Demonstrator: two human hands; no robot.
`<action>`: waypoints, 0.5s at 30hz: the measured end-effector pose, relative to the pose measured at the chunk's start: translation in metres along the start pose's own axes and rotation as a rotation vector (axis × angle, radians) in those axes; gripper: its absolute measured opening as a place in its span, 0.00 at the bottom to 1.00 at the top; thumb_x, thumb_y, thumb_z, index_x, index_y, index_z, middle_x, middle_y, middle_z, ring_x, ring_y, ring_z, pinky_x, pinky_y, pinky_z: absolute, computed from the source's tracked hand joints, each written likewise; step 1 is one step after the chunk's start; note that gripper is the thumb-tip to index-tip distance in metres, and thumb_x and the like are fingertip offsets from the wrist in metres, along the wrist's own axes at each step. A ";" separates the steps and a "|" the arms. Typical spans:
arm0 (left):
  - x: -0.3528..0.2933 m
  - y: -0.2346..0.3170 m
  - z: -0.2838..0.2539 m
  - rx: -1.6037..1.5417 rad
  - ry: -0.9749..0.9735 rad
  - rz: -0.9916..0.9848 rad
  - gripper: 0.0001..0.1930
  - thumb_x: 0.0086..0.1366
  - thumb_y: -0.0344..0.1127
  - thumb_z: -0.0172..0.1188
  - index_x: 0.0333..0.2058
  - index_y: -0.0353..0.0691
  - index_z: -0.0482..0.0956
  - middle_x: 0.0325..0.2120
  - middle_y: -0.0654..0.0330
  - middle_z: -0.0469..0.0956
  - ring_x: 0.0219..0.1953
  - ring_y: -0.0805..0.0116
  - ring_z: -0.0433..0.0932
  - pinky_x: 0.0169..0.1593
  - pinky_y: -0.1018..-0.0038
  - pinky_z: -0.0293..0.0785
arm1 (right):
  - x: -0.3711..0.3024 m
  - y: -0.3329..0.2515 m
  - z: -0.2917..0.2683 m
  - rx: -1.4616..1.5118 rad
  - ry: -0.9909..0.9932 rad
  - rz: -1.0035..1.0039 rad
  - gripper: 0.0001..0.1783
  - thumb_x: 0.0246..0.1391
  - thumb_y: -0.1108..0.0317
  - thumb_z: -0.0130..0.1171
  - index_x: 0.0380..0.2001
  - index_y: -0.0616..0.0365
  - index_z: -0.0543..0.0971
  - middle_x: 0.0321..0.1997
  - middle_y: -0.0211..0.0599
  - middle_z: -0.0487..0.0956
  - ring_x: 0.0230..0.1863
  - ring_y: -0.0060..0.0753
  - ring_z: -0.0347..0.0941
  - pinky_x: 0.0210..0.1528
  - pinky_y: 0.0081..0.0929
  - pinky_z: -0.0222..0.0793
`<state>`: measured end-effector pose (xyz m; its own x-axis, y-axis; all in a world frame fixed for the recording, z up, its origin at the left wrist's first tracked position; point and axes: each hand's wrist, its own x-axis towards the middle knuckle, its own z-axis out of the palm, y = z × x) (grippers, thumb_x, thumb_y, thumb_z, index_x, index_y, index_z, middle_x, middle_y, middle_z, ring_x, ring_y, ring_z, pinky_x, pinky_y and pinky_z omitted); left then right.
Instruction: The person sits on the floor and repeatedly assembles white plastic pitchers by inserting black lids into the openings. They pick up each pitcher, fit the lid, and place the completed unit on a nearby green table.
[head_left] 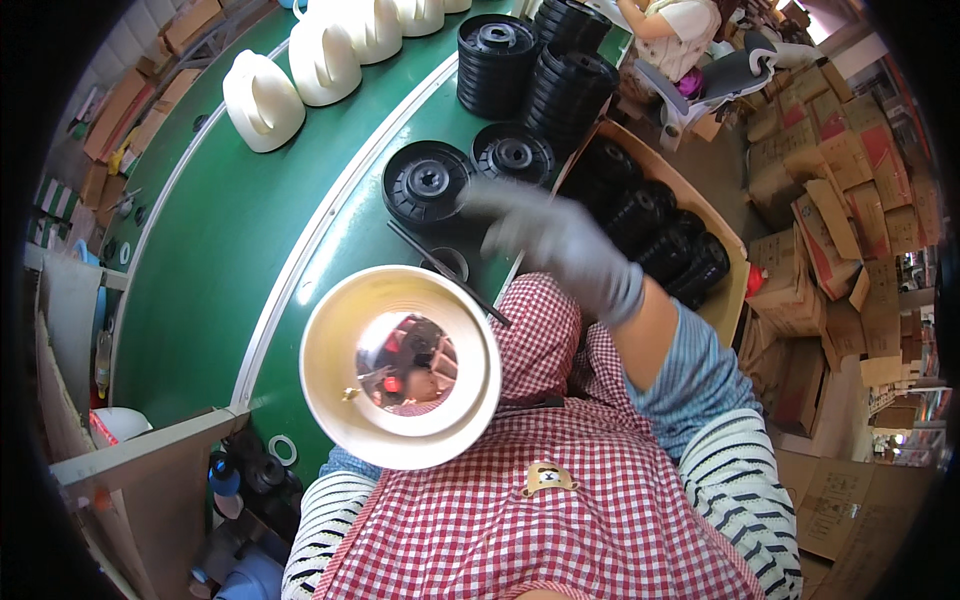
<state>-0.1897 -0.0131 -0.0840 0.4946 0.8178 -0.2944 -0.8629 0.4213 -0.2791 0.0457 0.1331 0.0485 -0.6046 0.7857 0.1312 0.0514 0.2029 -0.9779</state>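
Observation:
A cream kettle-like body (324, 400) is tilted with its round open end toward me, just left of my apron. A mirror-like metal disc (407, 362) shows inside it. My left hand is hidden behind this body; only a bit of the left sleeve shows below it. My right hand (560, 245), in a grey glove and smeared by motion, stretches its fingers toward the rim of a black round base (428, 184). I see nothing held in it. A second black base (513, 155) lies just beyond. A thin dark rod (440, 268) and a small black ring (447, 264) lie nearby.
Stacks of black bases (496, 75) stand on the far part of the green bench (230, 230). Several cream bodies (262, 105) line its far left. On the right, a cardboard box (735, 290) holds more black parts. Another person (675, 35) sits at the far right.

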 end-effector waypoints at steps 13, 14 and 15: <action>-0.021 0.050 -0.018 0.031 -0.035 0.150 0.25 0.68 0.45 0.59 0.59 0.39 0.74 0.54 0.53 0.77 0.54 0.60 0.78 0.58 0.59 0.76 | 0.062 0.172 -0.115 -0.377 1.052 0.565 0.22 0.56 0.53 0.56 0.46 0.55 0.84 0.37 0.40 0.84 0.37 0.37 0.79 0.44 0.33 0.73; -0.021 0.050 -0.018 0.050 -0.043 0.158 0.25 0.68 0.45 0.58 0.59 0.39 0.74 0.55 0.53 0.77 0.55 0.60 0.77 0.58 0.59 0.76 | 0.059 0.144 -0.111 -0.300 1.124 0.444 0.20 0.56 0.55 0.56 0.43 0.58 0.85 0.31 0.36 0.84 0.28 0.32 0.79 0.37 0.32 0.74; -0.019 0.051 -0.018 0.077 -0.057 0.164 0.25 0.68 0.45 0.58 0.60 0.39 0.74 0.55 0.53 0.77 0.55 0.60 0.77 0.59 0.59 0.75 | 0.045 0.118 -0.112 -0.272 1.105 0.292 0.20 0.56 0.56 0.59 0.43 0.60 0.85 0.32 0.37 0.84 0.32 0.29 0.79 0.39 0.29 0.74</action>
<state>-0.2408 -0.0141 -0.1092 0.3414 0.8981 -0.2773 -0.9381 0.3072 -0.1600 0.1136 0.2579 -0.0424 0.4700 0.8760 0.1086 0.3229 -0.0561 -0.9448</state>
